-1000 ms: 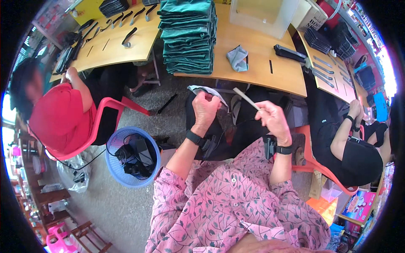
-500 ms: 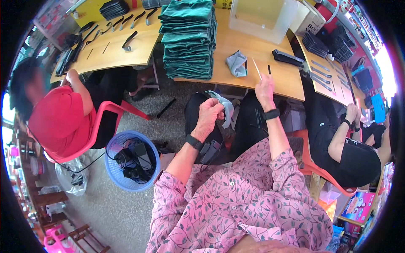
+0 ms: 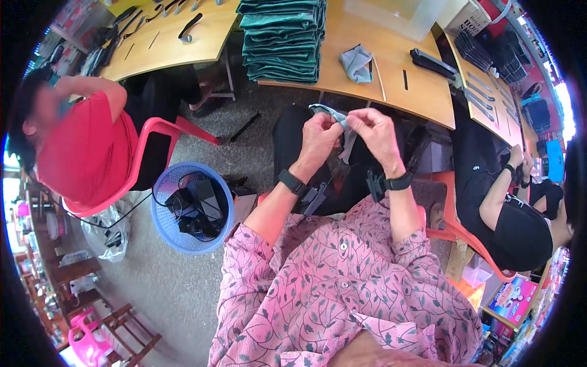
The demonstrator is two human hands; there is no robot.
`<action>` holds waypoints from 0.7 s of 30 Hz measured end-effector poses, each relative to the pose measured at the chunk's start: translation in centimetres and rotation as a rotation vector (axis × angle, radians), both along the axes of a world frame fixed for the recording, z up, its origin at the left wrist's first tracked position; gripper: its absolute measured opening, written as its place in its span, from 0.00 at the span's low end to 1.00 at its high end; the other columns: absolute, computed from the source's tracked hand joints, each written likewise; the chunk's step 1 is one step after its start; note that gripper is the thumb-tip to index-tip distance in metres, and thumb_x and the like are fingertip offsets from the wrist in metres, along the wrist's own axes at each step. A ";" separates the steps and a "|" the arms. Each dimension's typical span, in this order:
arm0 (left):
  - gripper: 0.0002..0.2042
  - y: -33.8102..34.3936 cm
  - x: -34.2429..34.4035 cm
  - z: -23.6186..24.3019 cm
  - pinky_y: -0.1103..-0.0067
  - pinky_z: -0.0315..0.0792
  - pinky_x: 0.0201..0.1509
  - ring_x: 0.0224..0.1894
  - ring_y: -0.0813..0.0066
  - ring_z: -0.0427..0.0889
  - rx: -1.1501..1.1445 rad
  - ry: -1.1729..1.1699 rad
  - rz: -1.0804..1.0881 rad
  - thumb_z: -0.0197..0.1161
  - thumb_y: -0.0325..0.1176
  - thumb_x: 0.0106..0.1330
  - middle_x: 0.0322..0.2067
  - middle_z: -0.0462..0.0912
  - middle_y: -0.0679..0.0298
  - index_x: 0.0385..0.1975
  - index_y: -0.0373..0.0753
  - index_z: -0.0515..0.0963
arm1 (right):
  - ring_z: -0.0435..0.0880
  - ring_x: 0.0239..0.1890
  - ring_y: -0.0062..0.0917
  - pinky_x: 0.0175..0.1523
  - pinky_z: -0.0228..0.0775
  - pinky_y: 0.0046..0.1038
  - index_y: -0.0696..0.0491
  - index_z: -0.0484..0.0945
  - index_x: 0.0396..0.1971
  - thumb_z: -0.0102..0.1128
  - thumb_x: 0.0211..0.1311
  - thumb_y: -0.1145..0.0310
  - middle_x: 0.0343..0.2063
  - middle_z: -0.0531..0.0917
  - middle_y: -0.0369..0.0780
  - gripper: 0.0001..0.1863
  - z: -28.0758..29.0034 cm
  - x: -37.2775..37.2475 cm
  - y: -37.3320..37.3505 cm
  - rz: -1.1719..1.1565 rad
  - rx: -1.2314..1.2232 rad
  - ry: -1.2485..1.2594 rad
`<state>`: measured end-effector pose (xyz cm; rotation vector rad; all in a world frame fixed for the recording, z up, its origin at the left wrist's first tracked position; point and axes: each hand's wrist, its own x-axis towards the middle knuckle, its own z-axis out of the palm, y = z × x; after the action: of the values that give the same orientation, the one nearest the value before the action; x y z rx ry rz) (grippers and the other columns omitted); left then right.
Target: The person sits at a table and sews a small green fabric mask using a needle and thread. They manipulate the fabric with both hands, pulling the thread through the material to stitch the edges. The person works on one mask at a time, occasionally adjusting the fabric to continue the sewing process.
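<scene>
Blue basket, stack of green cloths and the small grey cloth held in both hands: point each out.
blue basket (image 3: 162, 202), head view, left rim
stack of green cloths (image 3: 282, 37), head view, front edge
small grey cloth (image 3: 335, 114), head view, strip between hands

A pink shirt with a grey leaf print, buttoned, sleeves pushed up. Black bands circle both wrists.

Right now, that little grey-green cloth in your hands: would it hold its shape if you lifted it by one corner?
Probably not. The cloth droops and creases between the left hand and right hand, so it looks floppy. It seems light, pinched by fingertips alone.
</scene>
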<state>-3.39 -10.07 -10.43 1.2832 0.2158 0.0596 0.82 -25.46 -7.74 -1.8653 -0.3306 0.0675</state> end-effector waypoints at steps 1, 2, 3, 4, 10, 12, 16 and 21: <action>0.07 -0.3 -0.2 -0.3 0.84 0.67 0.22 0.20 0.85 0.73 0.018 -0.008 0.006 0.65 0.30 0.60 0.21 0.77 0.68 0.30 0.33 0.76 | 0.80 0.30 0.12 0.37 0.72 0.18 0.59 0.84 0.34 0.68 0.59 0.68 0.27 0.85 0.34 0.09 -0.5 -0.7 0.2 0.029 0.027 0.055; 0.07 -0.5 -0.2 -0.4 0.84 0.68 0.22 0.20 0.85 0.73 0.038 -0.019 0.011 0.65 0.30 0.61 0.21 0.77 0.68 0.30 0.33 0.76 | 0.78 0.28 0.11 0.35 0.71 0.18 0.58 0.84 0.34 0.67 0.60 0.70 0.25 0.84 0.33 0.07 -0.9 -1.2 0.3 0.009 0.037 0.039; 0.07 -0.7 -0.3 -0.5 0.85 0.68 0.23 0.20 0.85 0.73 0.057 -0.031 0.016 0.64 0.30 0.61 0.21 0.77 0.69 0.31 0.33 0.76 | 0.78 0.28 0.11 0.34 0.71 0.18 0.58 0.84 0.33 0.67 0.60 0.70 0.25 0.84 0.32 0.07 -1.3 -1.5 0.2 -0.008 0.035 0.072; 0.06 -0.8 -0.2 -1.1 0.84 0.68 0.22 0.20 0.85 0.73 0.090 -0.024 0.006 0.64 0.28 0.60 0.21 0.77 0.69 0.32 0.33 0.76 | 0.77 0.28 0.11 0.34 0.71 0.19 0.58 0.84 0.33 0.66 0.60 0.70 0.25 0.84 0.32 0.07 -1.8 -1.7 0.1 -0.024 0.032 0.104; 0.06 -1.4 0.0 -2.0 0.72 0.74 0.27 0.23 0.68 0.80 0.403 -0.035 -0.006 0.63 0.27 0.55 0.21 0.81 0.58 0.27 0.33 0.75 | 0.81 0.28 0.29 0.34 0.71 0.29 0.59 0.77 0.27 0.62 0.59 0.76 0.25 0.80 0.41 0.04 -2.4 -2.9 1.0 -0.179 -0.131 -0.307; 0.06 -1.2 0.1 -2.1 0.68 0.75 0.30 0.25 0.59 0.82 0.571 -0.065 0.006 0.64 0.29 0.54 0.22 0.81 0.55 0.27 0.34 0.75 | 0.79 0.28 0.33 0.33 0.71 0.31 0.58 0.74 0.27 0.61 0.59 0.77 0.25 0.78 0.42 0.04 -2.9 -3.2 1.2 -0.159 -0.186 -0.481; 0.08 -1.1 0.2 -1.9 0.63 0.74 0.31 0.30 0.48 0.81 0.933 -0.233 0.109 0.63 0.29 0.52 0.26 0.80 0.53 0.29 0.36 0.73 | 0.78 0.27 0.37 0.33 0.69 0.34 0.57 0.72 0.27 0.60 0.59 0.79 0.25 0.76 0.44 0.05 -3.6 -3.7 1.1 -0.132 -0.164 -0.507; 0.08 -1.5 0.4 -3.2 0.65 0.74 0.31 0.28 0.55 0.81 0.976 -0.322 0.121 0.61 0.25 0.52 0.31 0.80 0.56 0.32 0.37 0.73 | 0.78 0.28 0.38 0.33 0.70 0.33 0.58 0.72 0.28 0.59 0.61 0.78 0.25 0.76 0.44 0.05 -4.8 -4.3 0.7 -0.138 -0.144 -0.406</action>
<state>-3.00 -11.53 -13.59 2.1991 -0.0336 0.5214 -3.53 -24.75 -12.51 -2.0352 -0.4841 -0.3953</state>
